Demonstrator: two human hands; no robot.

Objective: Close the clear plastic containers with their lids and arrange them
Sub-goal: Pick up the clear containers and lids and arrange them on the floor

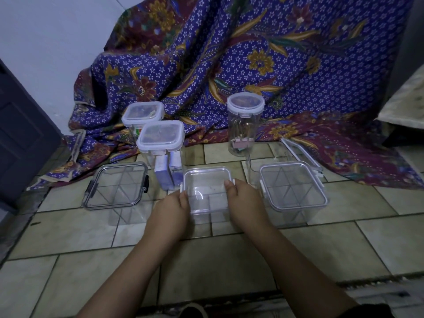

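While both hands press on the middle box [206, 191], most of the job looks done, I think. Left hand [173, 206] and right hand [244, 198] sit on each side of it, thumbs on top of the lid, so each grip is closed on the box w/ its lid. It sits on the tile floor [229, 260], right in front of the person. I can't tell if its side clips are snapped down yet. Left box [115, 185] has its lid on, w/ dark clips at the sides. Right box [293, 188] has a lid on too, but whether its clips are shut is hard to see. At the back, 2 small tubs [160, 135] w/ white lids are closed, one just behind the other. Tall round jar [245, 123] is closed too, w/ some stuff inside. Left to do, prob.: snap the middle clips, then line things up. One more clear piece [300, 152] lies behind the right box, partly on the cloth; lid or box, can't tell. Big purple flower cloth [252, 53] hangs behind it all. Nothing blocks the hands, but the near tub is very close to the middle box.
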